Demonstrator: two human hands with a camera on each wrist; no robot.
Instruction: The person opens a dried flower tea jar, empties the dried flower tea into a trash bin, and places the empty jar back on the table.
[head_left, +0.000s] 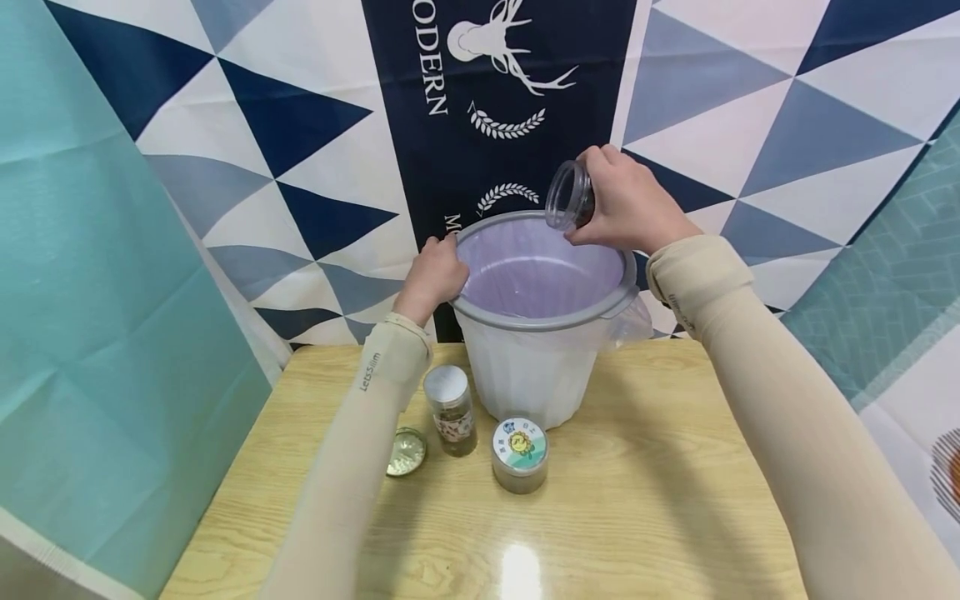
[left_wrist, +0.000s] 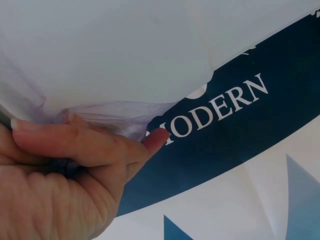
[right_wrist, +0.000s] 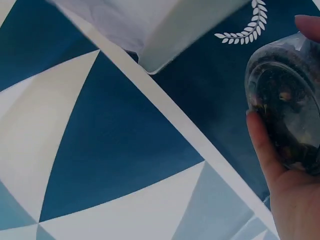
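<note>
A white trash can (head_left: pixel 528 367) with a grey rim stands at the back of the table, lined with a thin purple bag (head_left: pixel 517 279). My left hand (head_left: pixel 438 271) grips its left rim; the left wrist view shows the fingers (left_wrist: pixel 70 142) curled at the bag's folded edge. In my right hand (head_left: pixel 626 200) is a clear jar (head_left: pixel 567 197), tipped on its side over the right part of the rim, its mouth facing left. Through its base, the right wrist view shows dark bits inside the jar (right_wrist: pixel 287 110).
Before the trash can stand a tall silver-lidded jar (head_left: pixel 453 412) and a short jar with a sunflower label (head_left: pixel 519 458). A round lid (head_left: pixel 407 452) lies by the left sleeve. Patterned cloth (head_left: pixel 300 125) hangs close behind the wooden table (head_left: pixel 622 500).
</note>
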